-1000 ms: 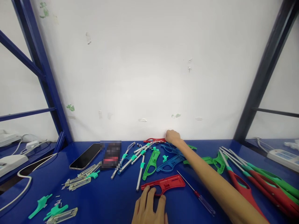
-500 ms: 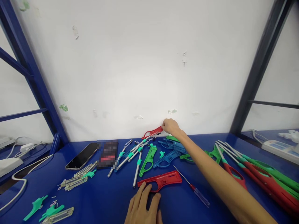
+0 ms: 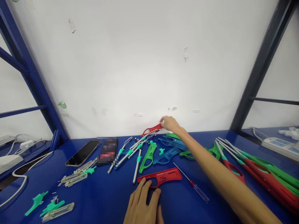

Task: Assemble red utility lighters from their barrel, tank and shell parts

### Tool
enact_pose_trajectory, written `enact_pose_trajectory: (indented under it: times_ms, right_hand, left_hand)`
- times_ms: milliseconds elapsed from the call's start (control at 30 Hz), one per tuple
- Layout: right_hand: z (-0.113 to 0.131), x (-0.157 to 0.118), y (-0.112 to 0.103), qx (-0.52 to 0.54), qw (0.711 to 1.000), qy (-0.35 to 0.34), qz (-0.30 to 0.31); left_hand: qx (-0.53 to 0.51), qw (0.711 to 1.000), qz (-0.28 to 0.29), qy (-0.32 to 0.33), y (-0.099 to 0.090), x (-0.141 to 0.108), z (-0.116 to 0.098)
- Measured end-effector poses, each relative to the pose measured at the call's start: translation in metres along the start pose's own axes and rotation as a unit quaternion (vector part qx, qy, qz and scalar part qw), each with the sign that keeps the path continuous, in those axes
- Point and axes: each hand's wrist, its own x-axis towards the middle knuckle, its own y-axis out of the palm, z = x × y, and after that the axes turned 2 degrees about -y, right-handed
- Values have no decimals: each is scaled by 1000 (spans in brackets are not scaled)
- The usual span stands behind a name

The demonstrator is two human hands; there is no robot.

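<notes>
Bright soft light, white wall [image 3: 140,71] palest mid-frame, edges stretched, dark item [image 3: 107,151] pixelated

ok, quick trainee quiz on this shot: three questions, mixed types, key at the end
1. True or false: the right hand grips a green handle piece.
2. Which lies just right of the near red handle piece? a) phone b) screwdriver c) white cable
3. Fill the gap: the left hand is ____ from the wall than the right hand.

Key: 1 false, it grips the far red handle piece; 2 b; 3 farther.
</notes>
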Motion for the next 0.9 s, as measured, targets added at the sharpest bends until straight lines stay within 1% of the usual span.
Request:
enact_pose_trajectory:
  times_ms: [100,233,400,533,600,767,900]
  right_hand:
    - [-5,-1,3,3,1000,3,26]
    - [-9,-3,11,8,998,2,58]
    - [-7,-3,13,11,997,-25,72]
    - [-1,-3,8,11,994,-75,81]
    - [5,-5,9,11,990,-106,88]
    - [24,-13,23,2,976,-189,107]
    - [37,-18,31,-9,967,-237,95]
  left_hand:
    - [-2,1000,6,13,-3,0,3]
    - [3,1000,3,28,-8,0,1]
    - [4,999,5,35,-10,-1,-4]
    - [9,999,5,44,-11,1,-5]
    - [4,999,1,44,-11,2,-5]
    - [-32,998,-23,48,-12,2,-6]
    - [-44,998,-33,44,-12,3,-10]
